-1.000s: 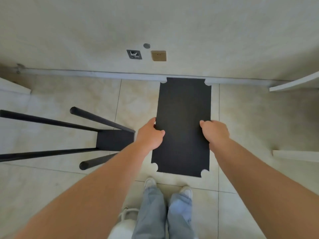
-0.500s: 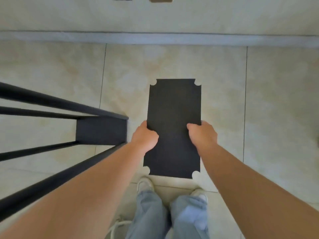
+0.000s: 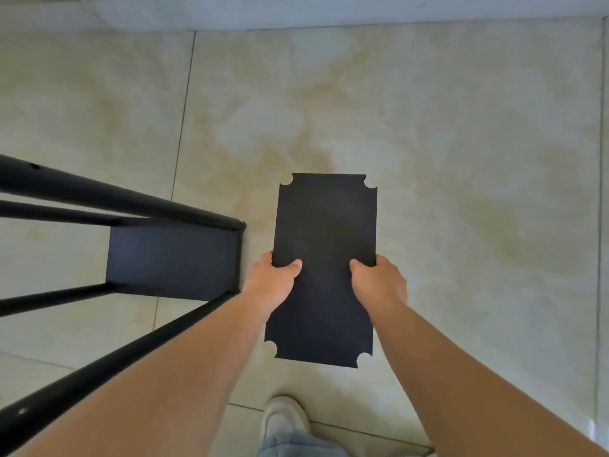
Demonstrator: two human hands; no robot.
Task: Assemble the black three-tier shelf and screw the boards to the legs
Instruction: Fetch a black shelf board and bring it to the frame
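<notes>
- A loose black board [image 3: 324,255] with a round notch cut from each corner was held flat above the tiled floor [image 3: 461,159], at about 6 o'clock from the view's centre.
- The left hand [image 3: 272,285] gripped its left long edge, thumb curled over the top face; the other fingers were hidden beneath.
- The right hand [image 3: 379,283] clamped the opposite edge in the same way, thumb on top.
- At 9 o'clock lay the partly built frame: four black legs [image 3: 125,199] on their side, joined at one end by a fitted board [image 3: 171,262].
- Judging by this, one tier was mounted, and the held board was the second; a third was nowhere in view.
- Remaining, as I read it: seating this board's notches between the legs, screwing it, then the last tier.
- No screws or tool were visible, so whether the fitted board was fully fastened could not be told.
</notes>
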